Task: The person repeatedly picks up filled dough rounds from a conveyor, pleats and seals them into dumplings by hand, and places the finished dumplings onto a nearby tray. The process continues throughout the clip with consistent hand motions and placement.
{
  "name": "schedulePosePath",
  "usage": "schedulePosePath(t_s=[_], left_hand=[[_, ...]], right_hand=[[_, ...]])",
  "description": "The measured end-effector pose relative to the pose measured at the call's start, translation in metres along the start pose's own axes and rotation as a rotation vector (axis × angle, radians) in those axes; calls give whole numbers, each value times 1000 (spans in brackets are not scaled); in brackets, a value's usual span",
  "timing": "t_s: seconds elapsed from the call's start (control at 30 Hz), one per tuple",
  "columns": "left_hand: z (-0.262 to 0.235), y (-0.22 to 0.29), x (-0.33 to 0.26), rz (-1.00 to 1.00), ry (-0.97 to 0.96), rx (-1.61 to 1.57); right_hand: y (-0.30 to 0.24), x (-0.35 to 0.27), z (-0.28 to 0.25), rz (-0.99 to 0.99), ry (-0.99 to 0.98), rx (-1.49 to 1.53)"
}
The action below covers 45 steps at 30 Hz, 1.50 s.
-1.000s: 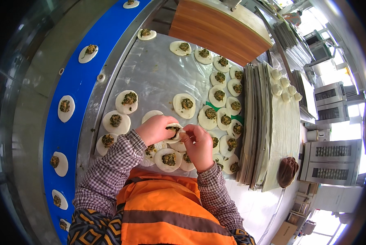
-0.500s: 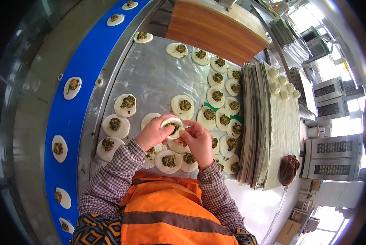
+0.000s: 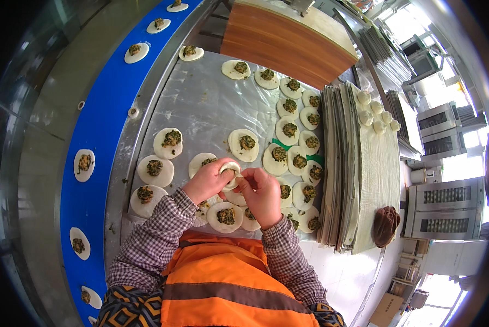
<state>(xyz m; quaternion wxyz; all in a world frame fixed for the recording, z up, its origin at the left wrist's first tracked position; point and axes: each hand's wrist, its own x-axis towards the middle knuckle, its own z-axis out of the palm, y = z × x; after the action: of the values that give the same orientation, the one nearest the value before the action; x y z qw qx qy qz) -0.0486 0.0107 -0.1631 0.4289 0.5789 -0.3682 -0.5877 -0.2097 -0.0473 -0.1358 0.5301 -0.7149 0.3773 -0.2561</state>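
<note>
Between my two hands is a partly gathered bun (image 3: 231,168), a white dough round curled up around its filling. My left hand (image 3: 205,181) cups it from the left, thumb pressed into the opening. On the other side, my right hand (image 3: 262,193) pinches the dough rim between thumb and fingers. Flat dough rounds topped with green and brown filling lie about the metal table, such as one round (image 3: 225,216) just below my hands and another (image 3: 244,145) beyond them. My fingers partly cover the rounds beneath.
On the left runs a blue conveyor belt (image 3: 100,117) carrying more filled rounds. A tall stack of trays (image 3: 337,180) stands along the table's right side, with several closed buns (image 3: 379,113) and a brown cloth-like bundle (image 3: 386,226) on it. A wooden-fronted counter (image 3: 288,43) is beyond.
The dough edge has drawn in and the opening is smaller, hiding more filling. My right hand has turned slightly around the rim. Rounds on the belt have moved toward me.
</note>
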Motion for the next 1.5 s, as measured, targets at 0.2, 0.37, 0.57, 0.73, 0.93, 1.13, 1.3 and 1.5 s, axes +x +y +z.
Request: schedulePosePath(t_s=[0.2,0.37,0.57,0.73,0.93,1.13,1.3,1.5], left_hand=[[-11,5,2,136,-62,133],[-4,-10,-3,221,42,-512],[6,-20,3,141,305,-541],[0,-19,3,132,290,-426],[-16,-10,0,15,127,-331],[-10,-3,-12,137,196,-282],[-6,2,-17,97,241,-432],[-7,2,-26,311,277,-51]], right_hand=[[-4,3,4,33,-11,54],[-4,8,5,211,61,569],[-12,9,11,-314,166,-346],[-13,11,8,-87,31,-63],[-10,9,11,72,5,347],[-13,7,7,-427,24,-343],[-14,3,20,31,57,255],[-20,7,14,-435,-4,-385]])
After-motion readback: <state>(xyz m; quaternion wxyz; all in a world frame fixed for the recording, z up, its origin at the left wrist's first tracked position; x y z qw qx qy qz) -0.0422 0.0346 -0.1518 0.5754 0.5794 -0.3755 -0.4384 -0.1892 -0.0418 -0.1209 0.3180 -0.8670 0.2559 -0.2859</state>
